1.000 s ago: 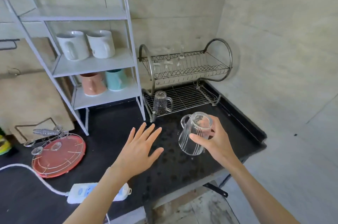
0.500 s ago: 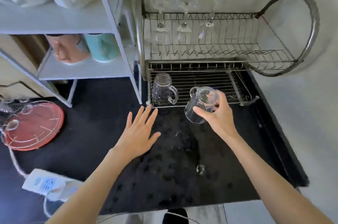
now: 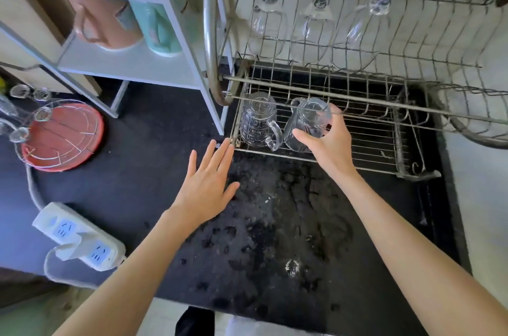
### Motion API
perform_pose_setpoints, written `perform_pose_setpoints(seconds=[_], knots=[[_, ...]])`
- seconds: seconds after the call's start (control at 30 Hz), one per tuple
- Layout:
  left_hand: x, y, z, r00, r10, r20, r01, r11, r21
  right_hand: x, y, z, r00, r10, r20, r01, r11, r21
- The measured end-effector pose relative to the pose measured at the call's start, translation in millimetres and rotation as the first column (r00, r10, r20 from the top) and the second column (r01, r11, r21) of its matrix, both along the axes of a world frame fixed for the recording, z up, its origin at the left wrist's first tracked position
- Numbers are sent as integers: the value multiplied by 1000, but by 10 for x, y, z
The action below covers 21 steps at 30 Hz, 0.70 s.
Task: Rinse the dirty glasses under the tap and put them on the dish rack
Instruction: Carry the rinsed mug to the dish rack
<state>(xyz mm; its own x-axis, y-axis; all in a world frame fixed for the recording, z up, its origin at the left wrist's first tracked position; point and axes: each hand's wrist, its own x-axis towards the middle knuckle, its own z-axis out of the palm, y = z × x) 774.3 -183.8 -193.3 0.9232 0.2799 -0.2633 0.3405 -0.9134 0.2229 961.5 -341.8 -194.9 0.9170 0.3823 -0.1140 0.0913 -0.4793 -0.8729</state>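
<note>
My right hand (image 3: pixel 331 140) grips a clear glass mug (image 3: pixel 305 124) upside down on the lower tier of the metal dish rack (image 3: pixel 384 143). Just left of it stands a second clear handled mug (image 3: pixel 258 122), also upside down, its handle close to the held mug. Three wine glasses (image 3: pixel 313 22) hang bowl-down from the rack's upper tier. My left hand (image 3: pixel 207 182) hovers flat and empty over the black counter, fingertips near the rack's front left corner.
A white shelf unit (image 3: pixel 132 63) with a pink mug and a teal mug stands left of the rack. A red round tray (image 3: pixel 63 138) with a wire frame and a white power strip (image 3: pixel 79 236) lie on the black wet counter (image 3: pixel 275 225).
My right hand carried the glass mug forward from above the counter onto the rack's lower tier, beside the other mug. The view moved closer to the rack. My left hand stayed open.
</note>
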Motion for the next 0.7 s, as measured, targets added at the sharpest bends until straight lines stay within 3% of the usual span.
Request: perform_pose_setpoints(seconds=[0.57,0.7], knots=[[26,-29,4,998,52,-45,-54,997,-49,-33,36,-43,990,133,-36,-136,984,-113],[-46,-43,101,999,45,-8,-46,996,-75,-324,-57,77,993,116,13,-111,972,-208]])
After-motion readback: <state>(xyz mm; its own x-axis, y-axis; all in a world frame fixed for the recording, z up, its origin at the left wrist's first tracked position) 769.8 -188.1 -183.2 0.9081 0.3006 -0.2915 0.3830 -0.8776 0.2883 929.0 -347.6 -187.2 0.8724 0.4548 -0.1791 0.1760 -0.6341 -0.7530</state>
